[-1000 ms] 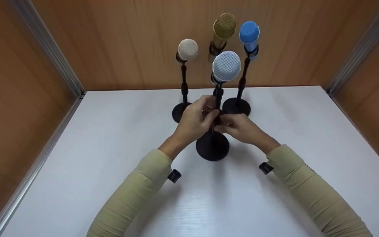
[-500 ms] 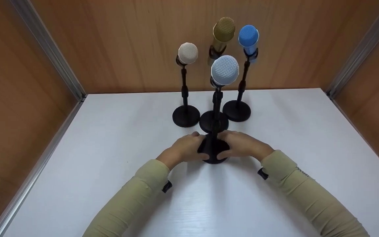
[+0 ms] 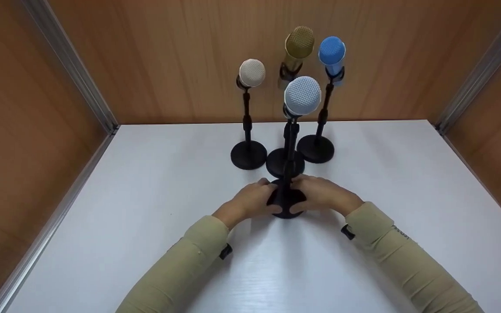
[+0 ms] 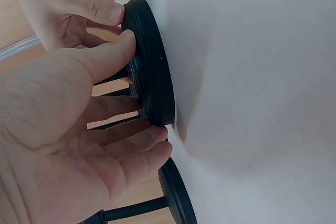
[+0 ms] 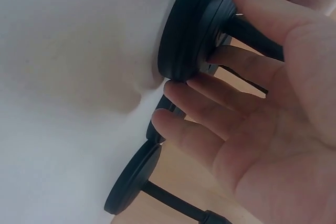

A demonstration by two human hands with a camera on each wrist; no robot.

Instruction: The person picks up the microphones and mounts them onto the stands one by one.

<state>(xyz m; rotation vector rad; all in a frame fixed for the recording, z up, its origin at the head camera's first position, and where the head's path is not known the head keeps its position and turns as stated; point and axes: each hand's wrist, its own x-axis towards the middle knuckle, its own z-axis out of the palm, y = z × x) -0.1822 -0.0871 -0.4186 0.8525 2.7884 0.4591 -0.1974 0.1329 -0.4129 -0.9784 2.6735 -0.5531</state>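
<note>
A microphone stand with a black round base (image 3: pixel 288 198) stands upright at the front of a small group, carrying a pale blue-white microphone (image 3: pixel 302 95). My left hand (image 3: pixel 250 201) grips the left side of that base, thumb on its near top and fingers round its far edge. On the opposite side my right hand (image 3: pixel 322 194) holds it likewise. In the left wrist view both thumbs touch the base (image 4: pixel 152 66). The right wrist view shows fingers (image 5: pixel 194 103) at the rim of the base (image 5: pixel 184 35), which sits on the table.
Behind stand a cream microphone (image 3: pixel 252 73), a gold microphone (image 3: pixel 299 43) and a blue microphone (image 3: pixel 332 50), each on a black stand. The white table (image 3: pixel 168 182) ends at a wooden back wall (image 3: pixel 168 65); wooden panels rise on both sides.
Both hands have come down from the front stand's pole to its round base and now grip it. Over the last half second the scene has shifted only slightly in view.
</note>
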